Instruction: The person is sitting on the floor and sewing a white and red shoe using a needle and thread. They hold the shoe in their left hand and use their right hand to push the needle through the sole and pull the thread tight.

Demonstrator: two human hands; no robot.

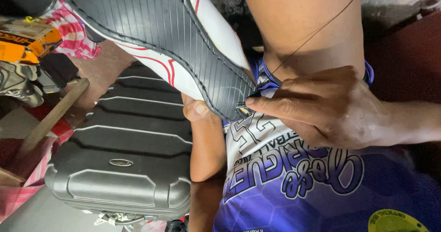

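Head view: right hand pinches a needle at the shoe sole's edge. Left hand grips the shoe from beneath, thumb showing; a grey suitcase lies left of the shoe.

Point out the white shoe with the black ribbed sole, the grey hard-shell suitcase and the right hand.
white shoe with black ribbed sole (pixel 156 20), head view, on the sole
grey hard-shell suitcase (pixel 124 167), head view, lid
right hand (pixel 321 105), head view, back

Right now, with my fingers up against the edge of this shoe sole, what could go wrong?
The right hand pinches a small metal tool at the rim of the black ribbed sole, and the left hand's thumb sits right beside it; a slip could prick it. The thin dark thread runs taut across the bare leg, so a hard pull might snap it or chafe the skin. The shoe is braced only by hand and leg, so it may twist.
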